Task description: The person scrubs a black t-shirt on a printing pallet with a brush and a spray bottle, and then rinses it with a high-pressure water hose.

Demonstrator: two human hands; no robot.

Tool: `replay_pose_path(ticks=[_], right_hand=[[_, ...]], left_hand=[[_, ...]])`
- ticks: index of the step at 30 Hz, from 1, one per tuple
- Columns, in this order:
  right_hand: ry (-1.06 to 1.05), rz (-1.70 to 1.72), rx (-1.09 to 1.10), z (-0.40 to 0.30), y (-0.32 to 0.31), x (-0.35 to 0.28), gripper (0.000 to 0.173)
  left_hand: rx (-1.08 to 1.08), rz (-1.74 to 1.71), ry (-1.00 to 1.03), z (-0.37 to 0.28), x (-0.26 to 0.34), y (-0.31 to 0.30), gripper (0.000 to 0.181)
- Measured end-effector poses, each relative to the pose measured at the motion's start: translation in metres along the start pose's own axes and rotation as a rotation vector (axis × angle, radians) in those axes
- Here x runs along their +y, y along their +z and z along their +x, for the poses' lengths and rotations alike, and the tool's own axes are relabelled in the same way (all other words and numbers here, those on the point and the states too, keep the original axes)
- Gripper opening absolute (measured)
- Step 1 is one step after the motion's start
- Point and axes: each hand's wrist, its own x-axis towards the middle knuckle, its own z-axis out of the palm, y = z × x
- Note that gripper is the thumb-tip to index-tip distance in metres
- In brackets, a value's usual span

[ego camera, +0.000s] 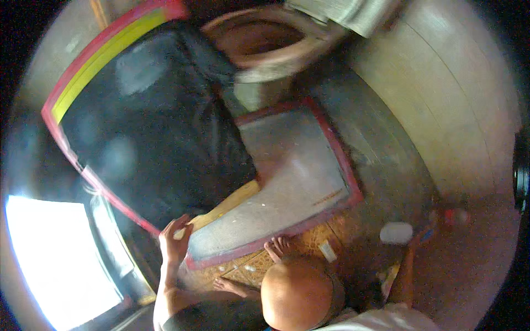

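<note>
My left hand is at the near corner of a large black sheet, its thumb and fingers pinched on the edge. This sheet has a red border and a yellow strip along its far side; a pale yellow strip also runs along its near right edge. Partly beneath it, a grey sheet with a dark red border lies on the floor; whether the two are joined is hidden. Out of view is my right hand. My bent knee and bare feet are close to the grey sheet's near edge.
Beyond the sheets stands a round, wide-rimmed container, blurred. Patterned orange tiles cover the floor near my feet, with a small pale object on them. A white object lies at right. Strong light comes from an opening at left.
</note>
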Motion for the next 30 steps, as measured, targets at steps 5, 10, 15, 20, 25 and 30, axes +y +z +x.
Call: replay_pose_path(ticks=[5,10,15,20,25,30], right_hand=[[-0.117,0.17,-0.022,-0.003,0.027,-0.043,0.06],[-0.46,0.663,-0.332,-0.065,0.032,-0.189,0.052],[-0.739,0.735,-0.924,-0.176,0.008,-0.388,0.051],[-1.157,0.845,-1.085,-0.274,0.039,-0.533,0.046],[-0.841,0.893,-1.38,-0.343,0.062,-0.634,0.048],[-0.863,0.812,-1.267,-0.369,0.101,-0.694,0.064]], left_hand=[[-0.102,-0.122,0.147,0.019,0.011,-0.003,0.031],[-0.262,-0.08,0.325,0.04,0.053,-0.004,0.036],[-0.433,-0.131,0.538,0.077,0.112,0.012,0.074],[-0.304,-0.376,0.414,0.09,0.175,0.034,0.13],[0.094,-0.563,0.239,0.112,0.156,0.041,0.144],[0.016,-0.556,0.079,0.142,0.145,0.016,0.134]])
